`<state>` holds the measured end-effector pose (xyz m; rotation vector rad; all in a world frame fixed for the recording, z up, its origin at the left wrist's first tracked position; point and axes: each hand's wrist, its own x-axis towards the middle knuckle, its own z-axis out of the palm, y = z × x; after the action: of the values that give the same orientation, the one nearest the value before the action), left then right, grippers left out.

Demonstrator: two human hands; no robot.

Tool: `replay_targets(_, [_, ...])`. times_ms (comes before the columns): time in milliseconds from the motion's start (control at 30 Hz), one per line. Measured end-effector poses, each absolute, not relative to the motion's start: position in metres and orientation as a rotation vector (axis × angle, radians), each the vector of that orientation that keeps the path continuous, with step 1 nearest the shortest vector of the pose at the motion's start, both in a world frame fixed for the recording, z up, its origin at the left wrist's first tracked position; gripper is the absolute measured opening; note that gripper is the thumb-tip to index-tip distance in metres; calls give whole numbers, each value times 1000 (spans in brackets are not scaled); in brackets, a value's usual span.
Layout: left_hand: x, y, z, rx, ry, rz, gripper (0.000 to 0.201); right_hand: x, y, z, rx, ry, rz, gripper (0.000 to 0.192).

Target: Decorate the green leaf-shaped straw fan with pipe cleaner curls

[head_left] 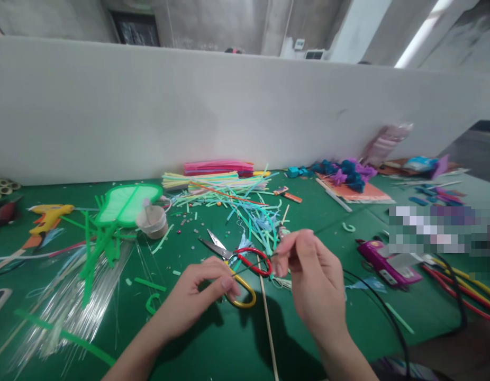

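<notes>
Between my two hands runs a thin dark green strand (245, 269), too fine to tell whether it is wire or thread. My left hand (207, 288) pinches one end of it between thumb and fingers. Higher and to the right, my right hand (314, 275) is closed on the strand too, and a faint dark length trails beyond its fingertips. Scissors (218, 246) with one red and one yellow handle loop lie beneath, blades apart, partly covered by my left hand. A slim wooden stick (268, 317) extends under the strand towards the table's front edge.
Left: a yellow glue gun (46, 217), green leaf-like piece (128, 203), small cup (152, 225) and clear strips (84, 296). Behind: a bundle of coloured strips (213, 180). Right: a magenta device (388, 264) and a black cable (391, 307). A white partition (229, 106) bounds the green table.
</notes>
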<state>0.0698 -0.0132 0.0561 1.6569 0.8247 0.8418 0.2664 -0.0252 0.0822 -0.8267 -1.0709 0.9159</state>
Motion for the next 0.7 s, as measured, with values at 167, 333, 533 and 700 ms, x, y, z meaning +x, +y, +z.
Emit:
replay_targets(167, [64, -6, 45, 1001, 895, 1082, 19, 275, -49, 75, -785, -1103, 770, 39])
replay_targets(333, [68, -2, 38, 582, 790, 1144, 34, 253, -67, 47, -818, -1698, 699, 35])
replay_targets(533, [62, 3, 45, 433, 820, 1265, 17, 237, -60, 18, -853, -2320, 434, 61])
replay_targets(700, [55, 7, 46, 465, 849, 1226, 21, 247, -37, 22, -1564, -2226, 324, 58])
